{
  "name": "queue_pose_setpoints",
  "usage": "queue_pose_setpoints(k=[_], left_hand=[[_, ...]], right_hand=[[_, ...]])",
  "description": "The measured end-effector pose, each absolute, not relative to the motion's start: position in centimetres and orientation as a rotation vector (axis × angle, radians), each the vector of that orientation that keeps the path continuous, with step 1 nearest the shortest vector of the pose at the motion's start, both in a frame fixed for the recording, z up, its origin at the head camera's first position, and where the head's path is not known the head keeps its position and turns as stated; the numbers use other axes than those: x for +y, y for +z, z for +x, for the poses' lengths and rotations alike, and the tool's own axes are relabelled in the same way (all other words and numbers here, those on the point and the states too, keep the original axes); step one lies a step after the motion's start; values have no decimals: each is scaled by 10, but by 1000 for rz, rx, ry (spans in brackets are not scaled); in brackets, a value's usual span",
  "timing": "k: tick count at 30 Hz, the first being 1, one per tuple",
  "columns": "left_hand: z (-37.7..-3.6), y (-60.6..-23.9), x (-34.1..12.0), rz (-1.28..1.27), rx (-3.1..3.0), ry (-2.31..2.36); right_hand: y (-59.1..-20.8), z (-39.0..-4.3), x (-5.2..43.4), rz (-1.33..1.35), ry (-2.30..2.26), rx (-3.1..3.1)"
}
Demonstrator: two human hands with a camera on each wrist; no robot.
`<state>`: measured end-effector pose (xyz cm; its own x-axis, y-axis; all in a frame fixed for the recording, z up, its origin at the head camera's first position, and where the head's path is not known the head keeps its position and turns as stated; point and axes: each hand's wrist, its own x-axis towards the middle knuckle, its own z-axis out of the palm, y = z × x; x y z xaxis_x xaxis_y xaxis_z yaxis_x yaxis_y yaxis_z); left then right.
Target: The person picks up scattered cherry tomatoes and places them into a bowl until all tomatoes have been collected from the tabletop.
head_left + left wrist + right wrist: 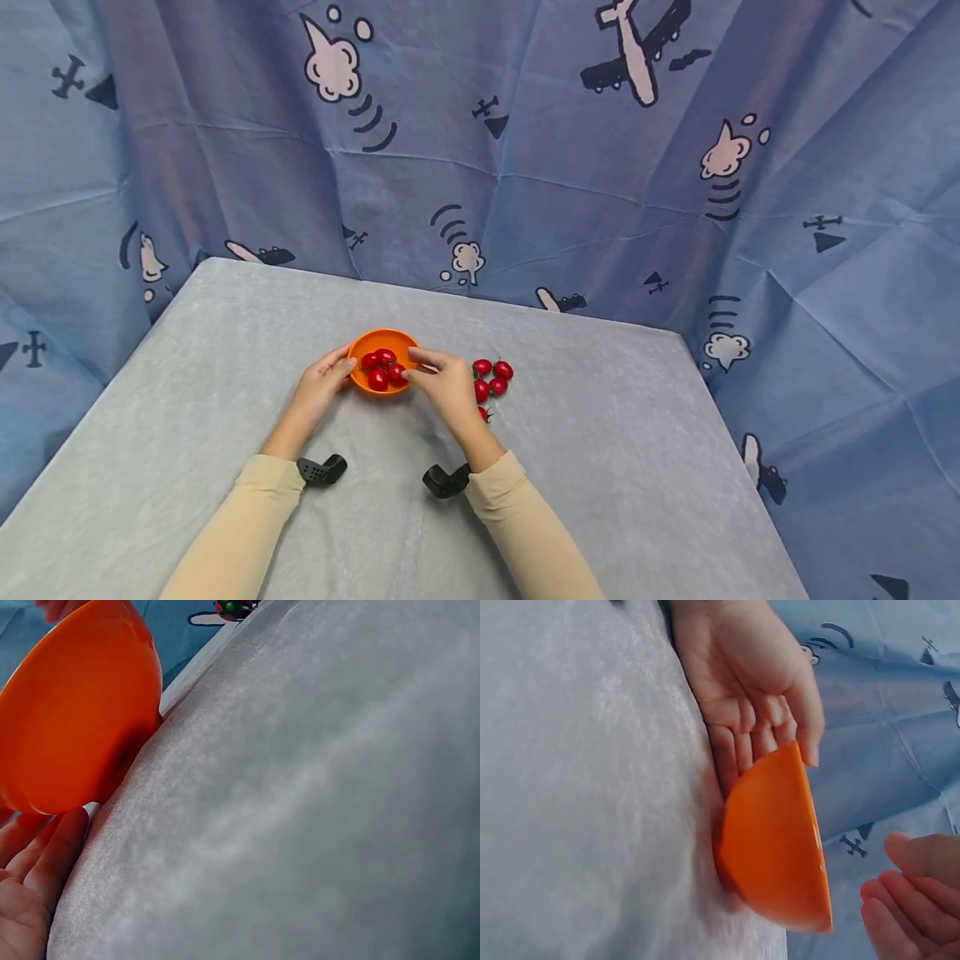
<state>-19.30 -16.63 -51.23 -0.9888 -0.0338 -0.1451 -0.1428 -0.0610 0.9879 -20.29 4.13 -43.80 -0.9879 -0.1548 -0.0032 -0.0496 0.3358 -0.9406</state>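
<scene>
An orange bowl [411, 342] stands on the table left of centre, with several red cherry tomatoes [378, 379] inside. My left hand [318, 388] grips its left side, thumb over the rim and fingers along the outer wall. Above the bowl's right rim is my right hand [444, 385], its thumb and fingers spread apart. Nothing shows between the fingers of the right hand [915, 900] in the right wrist view. More cherry tomatoes [498, 387] lie on the table just right of that hand, which partly covers some of them.
A pale grey cloth covers the table [600, 433]. Behind and beside it hangs a blue curtain [420, 100] with airplane prints. Black straps or devices [447, 482] sit at both wrists, below beige sleeves [240, 517].
</scene>
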Motion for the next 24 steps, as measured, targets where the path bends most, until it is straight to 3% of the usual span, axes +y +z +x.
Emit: queue_pose_setpoints(k=[24], left_hand=[[-192,-512,-166,-199,2090,2233]], right_hand=[[-446,-184,91,-45,-1910,2465]])
